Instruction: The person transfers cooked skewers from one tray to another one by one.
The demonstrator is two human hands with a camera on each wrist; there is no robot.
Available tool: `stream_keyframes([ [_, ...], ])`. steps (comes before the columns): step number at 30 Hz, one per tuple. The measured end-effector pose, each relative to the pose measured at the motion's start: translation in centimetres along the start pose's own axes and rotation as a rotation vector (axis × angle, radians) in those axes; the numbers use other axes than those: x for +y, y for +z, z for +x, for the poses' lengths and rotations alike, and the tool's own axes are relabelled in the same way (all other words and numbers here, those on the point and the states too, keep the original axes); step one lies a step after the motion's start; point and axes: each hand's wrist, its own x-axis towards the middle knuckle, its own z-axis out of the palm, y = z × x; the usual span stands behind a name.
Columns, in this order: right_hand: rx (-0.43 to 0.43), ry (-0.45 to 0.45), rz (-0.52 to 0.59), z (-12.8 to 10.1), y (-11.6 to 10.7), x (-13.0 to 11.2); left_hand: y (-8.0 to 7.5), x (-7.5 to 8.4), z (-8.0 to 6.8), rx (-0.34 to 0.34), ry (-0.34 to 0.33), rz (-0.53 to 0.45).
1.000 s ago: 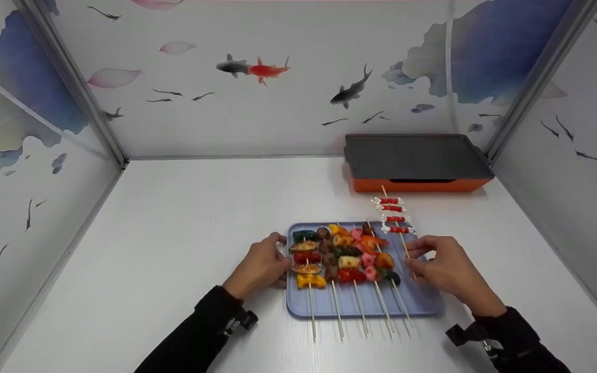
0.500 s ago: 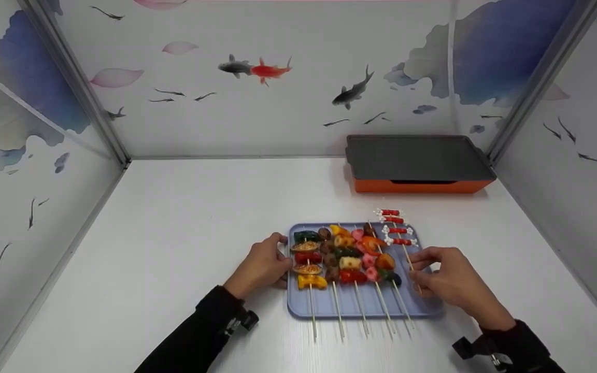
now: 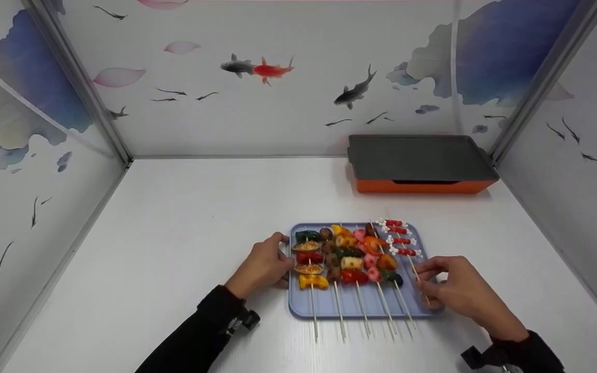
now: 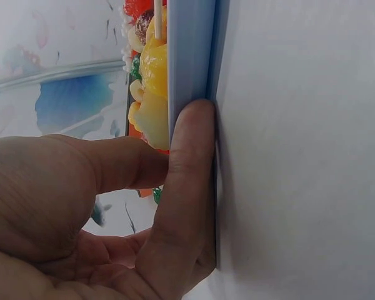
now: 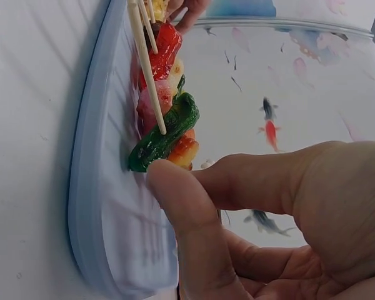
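Note:
A light-blue tray [image 3: 350, 305] carries several skewers of toy-like food, their sticks jutting past its front edge. My left hand [image 3: 265, 264] grips the tray's left rim, one finger [image 4: 190, 134] lying along the outer wall. Between thumb and fingers, my right hand [image 3: 454, 285] pinches the stick of a skewer [image 3: 401, 241] with red pieces and white knobbly ends. That skewer slants over the tray's right side, beside a skewer ending in a dark green piece [image 5: 165, 134]. In the right wrist view my fingers hide the pinched stick.
A flat black griddle plate [image 3: 420, 158] on an orange base [image 3: 381, 186] stands at the back right, behind the tray. White panels with painted fish [image 3: 272, 71] enclose the white table [image 3: 189, 217] at the back and sides.
My right hand has drawn the red-and-white skewer toward me and slightly right, down over the tray's right side. The left hand keeps its hold on the rim.

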Motion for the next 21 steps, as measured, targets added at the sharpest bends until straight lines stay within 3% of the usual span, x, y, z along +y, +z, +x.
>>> stream_keyframes([
  [21,-0.032,0.044,0.007,-0.7,0.2,1.1,0.0,-0.1,0.0,-0.006,0.018,-0.002],
])
